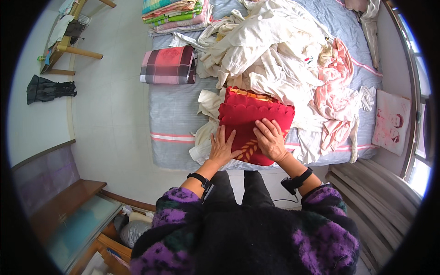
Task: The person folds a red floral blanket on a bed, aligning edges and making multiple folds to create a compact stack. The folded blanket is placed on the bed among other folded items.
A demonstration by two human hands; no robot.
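A folded red cloth (237, 118) with scalloped edges and a yellow leaf pattern lies near the front edge of the bed. Flat on its left side rests my left hand (221, 147), fingers spread. My right hand (271, 140) presses on its right side, fingers slightly apart. Orange-yellow fabric shows between the layers at the far edge. Behind and partly under the red cloth spreads a loose heap of white clothes (264, 41). A crumpled pink garment (335, 82) lies at the heap's right.
A folded plaid cloth (168, 65) sits on the bed's left edge. Beyond it stands a stack of folded bedding (178, 17). The bed (172, 113) has a grey-blue cover. Grey curtains (371, 196) hang at right, and an open drawer (110, 254) is at lower left.
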